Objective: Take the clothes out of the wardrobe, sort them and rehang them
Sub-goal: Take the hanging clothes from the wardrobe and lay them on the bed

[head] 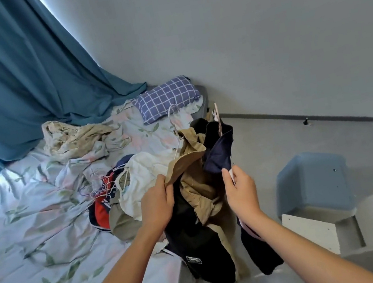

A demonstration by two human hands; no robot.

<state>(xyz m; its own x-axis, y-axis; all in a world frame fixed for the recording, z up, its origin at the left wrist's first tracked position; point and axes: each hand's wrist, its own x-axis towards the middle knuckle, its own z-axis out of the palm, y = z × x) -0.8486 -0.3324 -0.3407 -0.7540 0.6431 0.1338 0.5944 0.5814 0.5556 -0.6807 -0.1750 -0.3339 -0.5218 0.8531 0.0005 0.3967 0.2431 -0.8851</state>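
Nearby, a blue bin [315,181] stands beside the bed [34,228]

Tan garment [192,165] matt woven cloth; bedsheet [32,216] soft, creased; stool [315,181] smooth plastic.

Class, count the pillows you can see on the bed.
1: a blue pillow with a white grid pattern lies at the bed's far end by the wall, beside the teal curtain. Bedding may hide others.

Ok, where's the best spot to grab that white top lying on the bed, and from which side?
Probably at its shoulder strap, reaching from above with the left hand. The white top lies loosely on the clothes pile, and the strap, threaded by a thin hanger, forms an exposed loop easy to pinch.
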